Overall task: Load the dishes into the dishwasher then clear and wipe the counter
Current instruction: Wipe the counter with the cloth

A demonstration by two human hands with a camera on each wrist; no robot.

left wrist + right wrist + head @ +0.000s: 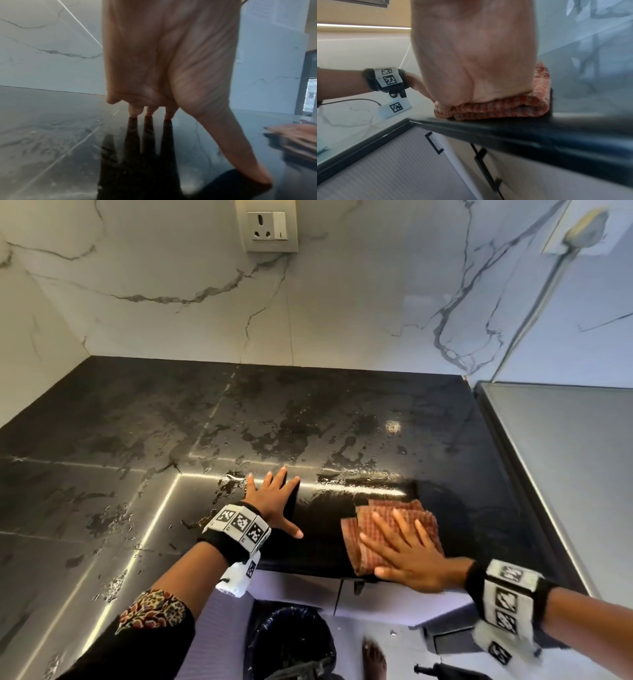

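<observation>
A black stone counter fills the head view, streaked with water. My right hand lies flat, fingers spread, pressing a folded reddish-orange checked cloth onto the counter near its front edge. In the right wrist view the cloth is bunched under my palm at the counter's black edge. My left hand rests flat on the counter to the cloth's left, fingers spread and holding nothing. Its fingertips and thumb touch the glossy surface in the left wrist view.
White marble walls close off the back and left, with a socket up high. A grey steel surface adjoins the counter on the right. Below the front edge are cabinet fronts with black handles and a black bin.
</observation>
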